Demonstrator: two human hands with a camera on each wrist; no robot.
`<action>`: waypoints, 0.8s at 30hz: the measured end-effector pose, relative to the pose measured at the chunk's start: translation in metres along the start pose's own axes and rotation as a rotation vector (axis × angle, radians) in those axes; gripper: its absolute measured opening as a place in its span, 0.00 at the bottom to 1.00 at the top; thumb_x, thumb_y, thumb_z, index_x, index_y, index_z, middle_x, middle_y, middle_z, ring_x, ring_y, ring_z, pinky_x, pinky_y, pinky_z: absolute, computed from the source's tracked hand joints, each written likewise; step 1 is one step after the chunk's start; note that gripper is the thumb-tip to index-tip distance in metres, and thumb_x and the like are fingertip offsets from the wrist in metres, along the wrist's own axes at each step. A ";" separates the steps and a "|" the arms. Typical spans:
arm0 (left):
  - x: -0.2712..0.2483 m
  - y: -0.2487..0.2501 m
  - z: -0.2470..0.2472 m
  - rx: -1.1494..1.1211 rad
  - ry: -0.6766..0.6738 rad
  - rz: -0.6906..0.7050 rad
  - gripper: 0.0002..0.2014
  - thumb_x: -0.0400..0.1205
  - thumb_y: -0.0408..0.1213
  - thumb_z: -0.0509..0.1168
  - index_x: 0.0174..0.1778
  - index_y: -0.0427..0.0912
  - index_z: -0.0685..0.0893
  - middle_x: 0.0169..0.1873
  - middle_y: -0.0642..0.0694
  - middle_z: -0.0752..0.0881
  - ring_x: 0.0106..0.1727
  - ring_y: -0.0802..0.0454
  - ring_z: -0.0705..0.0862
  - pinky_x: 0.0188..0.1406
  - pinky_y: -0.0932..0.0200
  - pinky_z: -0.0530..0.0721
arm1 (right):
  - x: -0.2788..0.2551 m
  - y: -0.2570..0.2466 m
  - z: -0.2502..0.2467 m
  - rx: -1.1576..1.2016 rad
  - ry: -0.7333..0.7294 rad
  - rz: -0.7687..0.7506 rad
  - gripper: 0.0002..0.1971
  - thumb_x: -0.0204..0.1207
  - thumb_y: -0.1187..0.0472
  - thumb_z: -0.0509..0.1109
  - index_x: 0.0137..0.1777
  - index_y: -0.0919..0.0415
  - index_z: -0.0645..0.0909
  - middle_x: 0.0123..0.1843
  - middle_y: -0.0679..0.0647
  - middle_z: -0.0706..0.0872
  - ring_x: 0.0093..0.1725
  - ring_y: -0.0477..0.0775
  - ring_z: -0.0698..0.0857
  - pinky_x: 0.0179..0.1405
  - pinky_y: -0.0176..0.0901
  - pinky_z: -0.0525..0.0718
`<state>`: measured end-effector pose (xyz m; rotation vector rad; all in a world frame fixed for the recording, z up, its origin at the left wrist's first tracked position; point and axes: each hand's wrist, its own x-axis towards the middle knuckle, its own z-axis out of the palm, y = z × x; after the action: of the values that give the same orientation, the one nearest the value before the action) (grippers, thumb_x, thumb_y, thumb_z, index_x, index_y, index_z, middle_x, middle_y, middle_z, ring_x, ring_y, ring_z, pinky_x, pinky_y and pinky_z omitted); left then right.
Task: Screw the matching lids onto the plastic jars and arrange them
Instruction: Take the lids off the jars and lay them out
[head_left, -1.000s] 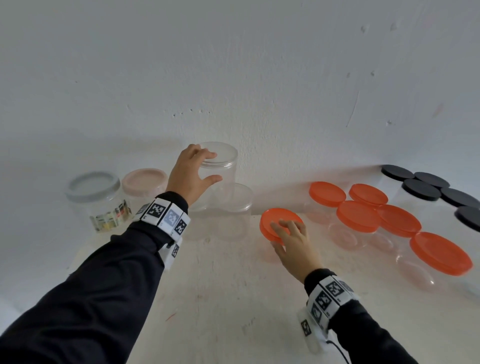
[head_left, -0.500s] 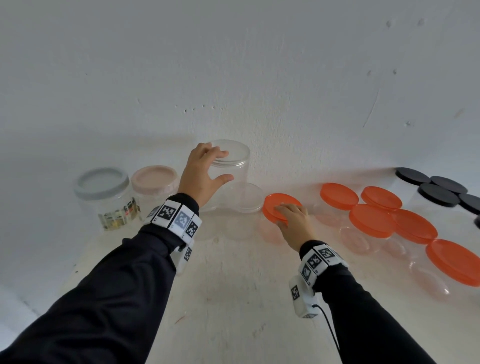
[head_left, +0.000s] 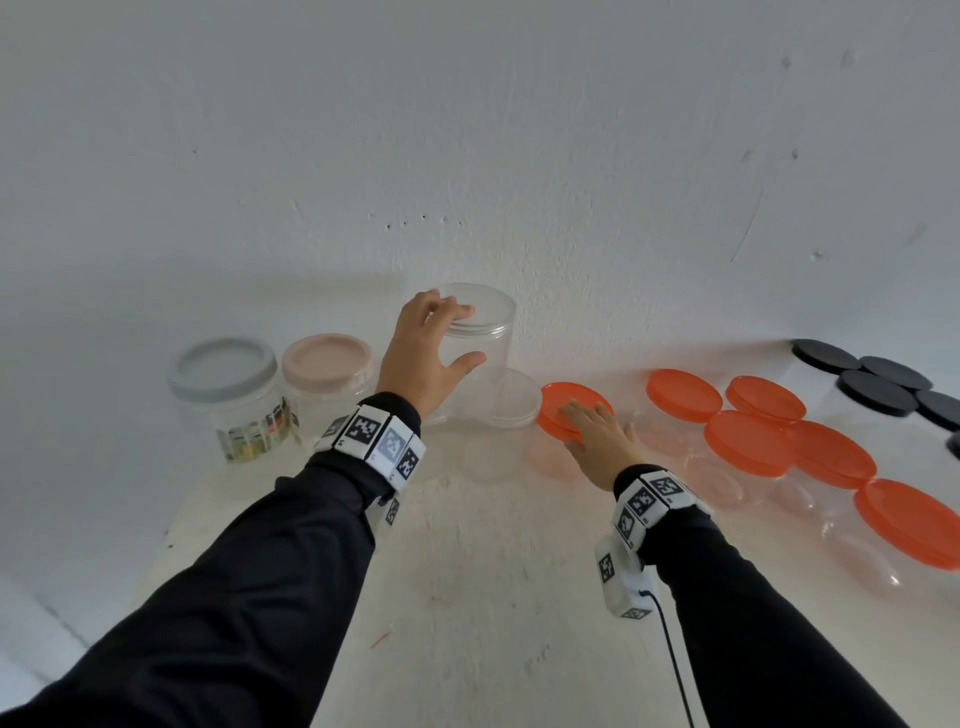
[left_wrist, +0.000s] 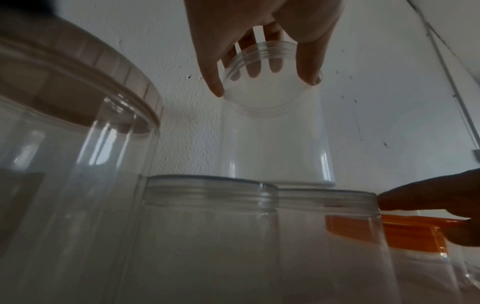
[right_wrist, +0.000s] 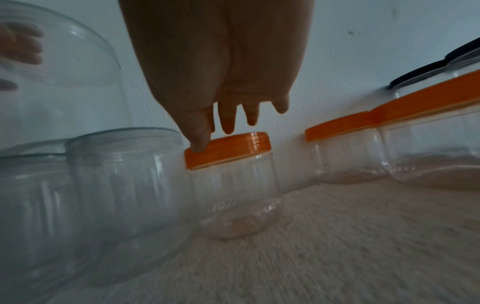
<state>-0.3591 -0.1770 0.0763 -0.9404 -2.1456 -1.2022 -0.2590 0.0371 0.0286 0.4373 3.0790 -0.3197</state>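
Arranging step: both hands on jars by the wall.
Left hand (head_left: 426, 358), fingers spread, clasps the tall jar's (head_left: 480, 332) rim; right hand (head_left: 597, 441) lies flat-fingered on an orange lid (head_left: 563, 402). Next probably calls for sliding both into line.

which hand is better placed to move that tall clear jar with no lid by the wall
Left. The left hand already curls round the threaded rim of the tall clear lidless plastic jar, fingers and thumb on it. The right hand rests on an orange-lidded jar.
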 end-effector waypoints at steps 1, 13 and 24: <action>0.001 -0.001 -0.001 0.006 -0.003 0.007 0.23 0.71 0.36 0.76 0.61 0.36 0.81 0.59 0.37 0.76 0.71 0.42 0.70 0.62 0.59 0.69 | -0.003 0.001 -0.003 0.003 0.013 0.003 0.28 0.85 0.59 0.55 0.82 0.51 0.52 0.84 0.48 0.49 0.83 0.56 0.44 0.78 0.65 0.43; 0.004 0.008 -0.011 0.074 0.035 0.187 0.25 0.73 0.48 0.65 0.62 0.35 0.79 0.64 0.37 0.77 0.69 0.42 0.72 0.68 0.49 0.69 | -0.064 0.030 0.002 0.068 0.088 0.050 0.30 0.82 0.58 0.61 0.81 0.56 0.55 0.84 0.52 0.53 0.83 0.55 0.50 0.80 0.62 0.49; -0.012 0.073 0.025 -0.045 -0.020 0.306 0.19 0.76 0.41 0.60 0.60 0.34 0.79 0.60 0.40 0.78 0.65 0.51 0.70 0.68 0.70 0.63 | -0.097 0.089 0.002 0.073 0.233 0.110 0.23 0.80 0.58 0.64 0.74 0.59 0.68 0.77 0.54 0.66 0.77 0.58 0.61 0.75 0.51 0.59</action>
<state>-0.2975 -0.1319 0.0940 -1.2522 -1.9082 -1.0951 -0.1410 0.0940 0.0132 0.6901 3.2573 -0.4072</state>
